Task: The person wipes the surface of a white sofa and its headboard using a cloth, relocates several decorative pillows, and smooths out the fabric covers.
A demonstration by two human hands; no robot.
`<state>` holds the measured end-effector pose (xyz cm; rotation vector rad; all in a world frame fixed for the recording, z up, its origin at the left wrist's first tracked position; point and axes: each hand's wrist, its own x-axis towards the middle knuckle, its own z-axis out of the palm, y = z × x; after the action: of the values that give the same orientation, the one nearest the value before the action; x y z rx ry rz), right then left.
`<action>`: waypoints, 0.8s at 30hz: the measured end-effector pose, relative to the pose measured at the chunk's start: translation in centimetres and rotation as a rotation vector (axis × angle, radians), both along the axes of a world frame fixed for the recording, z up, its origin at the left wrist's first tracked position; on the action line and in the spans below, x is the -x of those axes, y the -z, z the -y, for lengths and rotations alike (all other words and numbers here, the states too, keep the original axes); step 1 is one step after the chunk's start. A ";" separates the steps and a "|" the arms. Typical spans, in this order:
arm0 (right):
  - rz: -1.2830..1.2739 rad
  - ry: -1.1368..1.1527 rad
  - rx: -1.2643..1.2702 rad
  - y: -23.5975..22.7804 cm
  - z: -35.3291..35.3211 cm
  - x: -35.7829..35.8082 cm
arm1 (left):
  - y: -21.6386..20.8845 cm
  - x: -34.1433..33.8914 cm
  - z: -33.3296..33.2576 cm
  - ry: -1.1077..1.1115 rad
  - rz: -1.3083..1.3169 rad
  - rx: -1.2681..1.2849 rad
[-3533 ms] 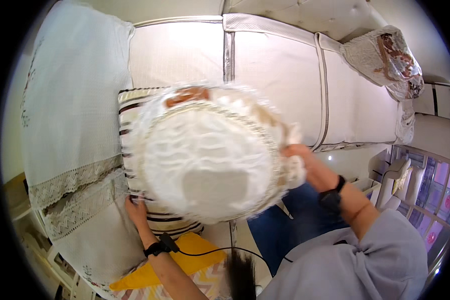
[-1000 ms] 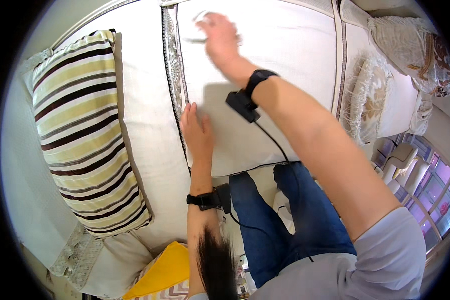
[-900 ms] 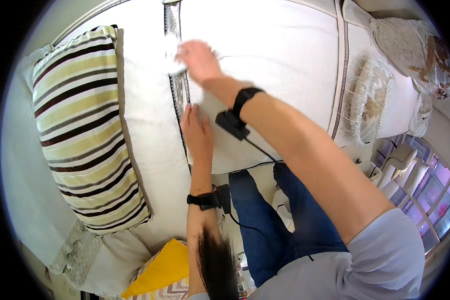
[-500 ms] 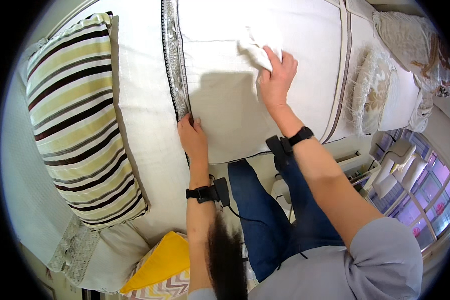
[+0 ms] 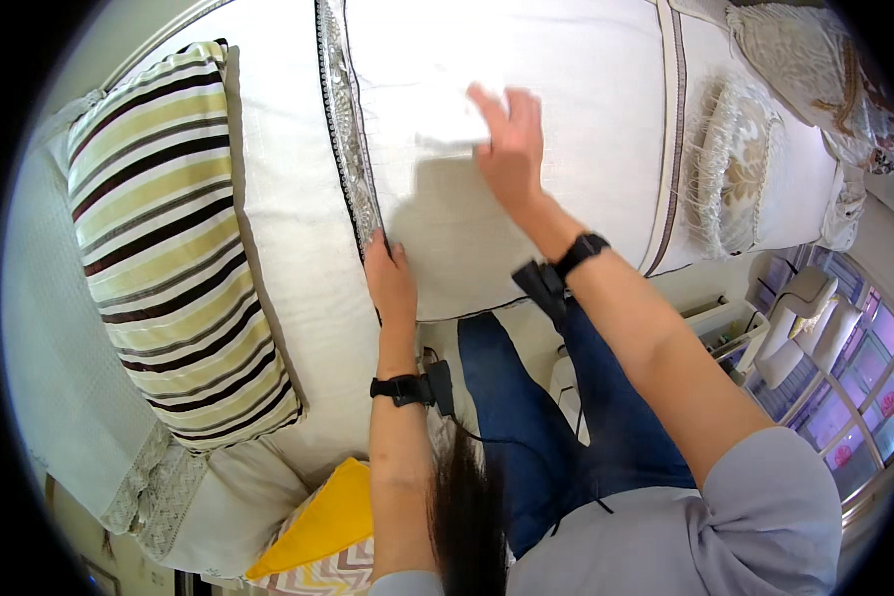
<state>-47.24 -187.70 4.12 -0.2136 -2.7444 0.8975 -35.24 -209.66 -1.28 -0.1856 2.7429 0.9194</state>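
Touching lacy grey trim (image 5: 344,109): left hand (image 5: 392,288), grip unclear. Blurred right hand (image 5: 515,159) is overlapping white fabric cover (image 5: 601,139); cannot tell whether fingers (image 5: 524,111) are gripping.

A home, shown by its covered sofa (image 5: 586,89) and striped cushion (image 5: 174,258).

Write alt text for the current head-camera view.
A person's left hand touches the grey trim on a white sofa seat while the right hand, blurred, is over the seat. A striped cushion lies at left, a fringed cushion at right.
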 end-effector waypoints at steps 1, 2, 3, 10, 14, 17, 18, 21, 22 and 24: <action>-0.054 0.054 -0.050 0.4 -0.4 2.1 | -0.1 0.5 -0.6 0.005 -0.008 -0.006; -0.104 0.112 -0.103 1.2 -0.4 4.0 | -0.4 1.1 -1.5 -0.017 0.086 -0.027; -0.025 0.082 -0.184 2.1 0.3 5.2 | -0.5 1.3 -2.0 -0.040 0.188 -0.041; 0.263 -0.649 -0.171 4.1 9.7 -4.2 | -0.4 -0.3 0.3 -0.067 0.069 -0.218; 0.150 -0.619 0.096 1.5 9.5 -10.2 | -0.6 -2.5 2.8 -0.066 0.376 -0.299; 0.139 -0.186 -0.055 -0.3 4.9 -10.8 | -1.6 -3.4 1.8 -0.025 0.301 -0.231; 0.141 -0.190 -0.055 -0.5 4.2 -10.8 | -1.8 -3.5 1.6 -0.010 0.262 -0.200; 0.275 0.060 -0.075 0.3 4.1 -12.0 | -1.9 -3.9 1.2 0.018 0.249 -0.174; 0.251 -0.012 -0.091 1.2 4.7 -13.4 | -1.6 -3.8 0.1 0.035 0.177 -0.172; 0.230 -0.096 -0.085 1.7 7.5 -15.1 | -0.9 -4.6 0.2 0.041 0.109 -0.148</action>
<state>-32.18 -195.19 2.38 -0.1800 -3.0217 0.8239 -30.60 -209.91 -0.35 -0.1472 2.5579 1.0633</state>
